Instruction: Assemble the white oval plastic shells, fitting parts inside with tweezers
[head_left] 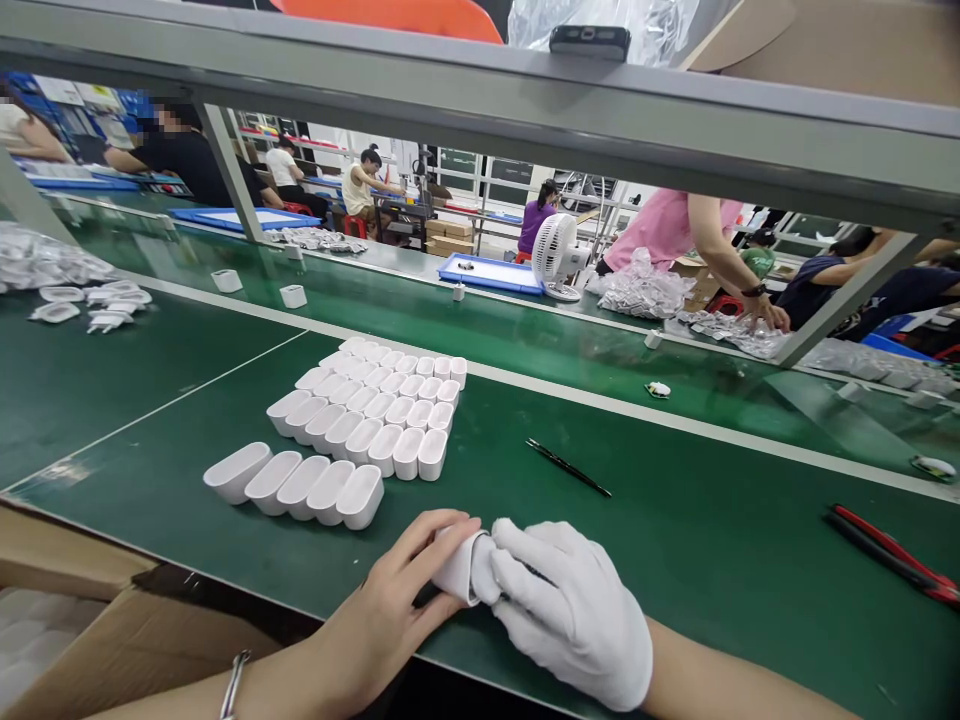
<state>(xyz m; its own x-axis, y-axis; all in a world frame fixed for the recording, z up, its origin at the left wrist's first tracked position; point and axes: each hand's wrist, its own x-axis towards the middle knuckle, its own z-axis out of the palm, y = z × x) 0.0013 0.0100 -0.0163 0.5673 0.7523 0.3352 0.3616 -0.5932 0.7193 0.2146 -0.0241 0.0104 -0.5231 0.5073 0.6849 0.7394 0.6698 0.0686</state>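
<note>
A small white plastic housing [455,570], open at one end, lies tilted in my bare left hand [390,600], with the fingers and thumb wrapped around it. My right hand [574,605], in a white glove, reaches to the open end with its fingers bunched together. A rounded white bit shows at the mouth of the housing; I cannot tell whether it is a gloved fingertip or a separate part. Beyond my left hand, a short row of similar oval white housings [304,487] stands with their openings up. Several tighter rows of housings [367,410] stand behind it.
Black tweezers [568,467] and red-black pliers [892,555] lie on the green bench [675,540]. White parts [112,300] are heaped far left. A cardboard box [142,640] stands below the front edge. A metal shelf beam [450,90] crosses above; co-workers sit and stand beyond.
</note>
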